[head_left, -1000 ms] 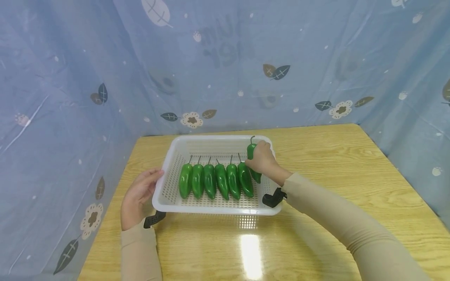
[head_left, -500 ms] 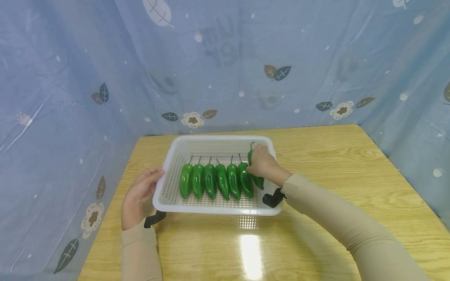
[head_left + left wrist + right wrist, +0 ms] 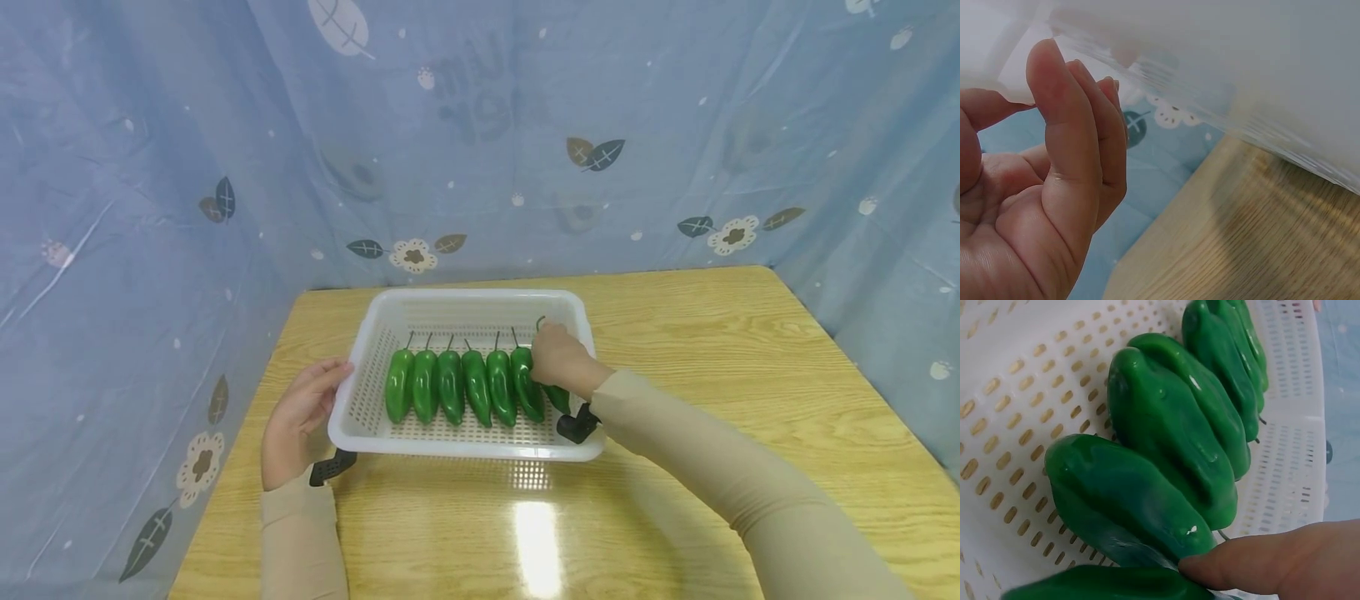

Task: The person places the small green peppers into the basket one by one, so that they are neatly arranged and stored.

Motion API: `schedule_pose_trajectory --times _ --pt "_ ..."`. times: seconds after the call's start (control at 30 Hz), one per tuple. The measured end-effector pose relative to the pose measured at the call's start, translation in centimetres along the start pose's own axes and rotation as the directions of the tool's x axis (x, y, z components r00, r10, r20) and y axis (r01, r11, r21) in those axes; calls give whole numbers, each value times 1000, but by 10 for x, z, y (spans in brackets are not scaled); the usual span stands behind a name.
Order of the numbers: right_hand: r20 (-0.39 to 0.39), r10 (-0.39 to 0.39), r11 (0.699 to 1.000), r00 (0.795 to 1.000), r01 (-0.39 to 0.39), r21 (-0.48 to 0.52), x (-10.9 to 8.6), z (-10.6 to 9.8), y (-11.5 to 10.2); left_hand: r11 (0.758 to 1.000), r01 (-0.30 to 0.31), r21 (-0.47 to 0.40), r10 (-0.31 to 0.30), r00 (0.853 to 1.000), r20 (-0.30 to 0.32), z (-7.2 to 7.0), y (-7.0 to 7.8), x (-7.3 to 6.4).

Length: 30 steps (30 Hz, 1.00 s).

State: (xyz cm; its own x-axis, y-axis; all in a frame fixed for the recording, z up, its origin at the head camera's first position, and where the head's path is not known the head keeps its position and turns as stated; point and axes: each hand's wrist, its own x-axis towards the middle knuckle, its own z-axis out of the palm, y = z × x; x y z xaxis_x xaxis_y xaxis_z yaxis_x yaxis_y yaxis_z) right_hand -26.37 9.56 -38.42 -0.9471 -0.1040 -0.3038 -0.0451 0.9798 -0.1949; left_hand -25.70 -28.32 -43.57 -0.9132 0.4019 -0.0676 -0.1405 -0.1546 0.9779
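Observation:
A white plastic basket (image 3: 465,450) with perforated walls holds several glossy green chili peppers (image 3: 452,386) in a side-by-side row, stems toward the back. My left hand (image 3: 302,408) pinches the basket's left rim between thumb and fingers; in the left wrist view the fingers (image 3: 1069,119) lie against the white edge. Inside the basket, at the row's right end, my right hand (image 3: 562,360) grips another green chili pepper (image 3: 557,399), mostly hidden by the hand. In the right wrist view, this held pepper (image 3: 1110,584) lies beside its neighbour (image 3: 1122,497), near one fingertip.
The basket is on a wooden table (image 3: 697,358), with bare wood to its right and front. A blue patterned curtain (image 3: 510,150) hangs behind the table and along both sides. Black wrist mounts (image 3: 577,425) sit at both cuffs.
My right hand has lowered the held pepper toward the basket floor, bringing it nearer the front and into line with the row. My left hand stays at the rim.

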Motion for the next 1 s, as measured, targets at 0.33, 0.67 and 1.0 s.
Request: schedule_pose_trajectory --times 0.33,0.67,1.0 --pt "36 -21 999 999 22 -44 3 2 1 1000 14 19 -14 1000 -11 2 3 0" --pt "14 -42 995 999 43 -92 3 5 2 1000 -3 8 3 1000 -2 4 2 0" --pt "-3 -41 996 999 40 -78 5 3 2 1000 2 -4 -2 1000 -5 5 4 -1"
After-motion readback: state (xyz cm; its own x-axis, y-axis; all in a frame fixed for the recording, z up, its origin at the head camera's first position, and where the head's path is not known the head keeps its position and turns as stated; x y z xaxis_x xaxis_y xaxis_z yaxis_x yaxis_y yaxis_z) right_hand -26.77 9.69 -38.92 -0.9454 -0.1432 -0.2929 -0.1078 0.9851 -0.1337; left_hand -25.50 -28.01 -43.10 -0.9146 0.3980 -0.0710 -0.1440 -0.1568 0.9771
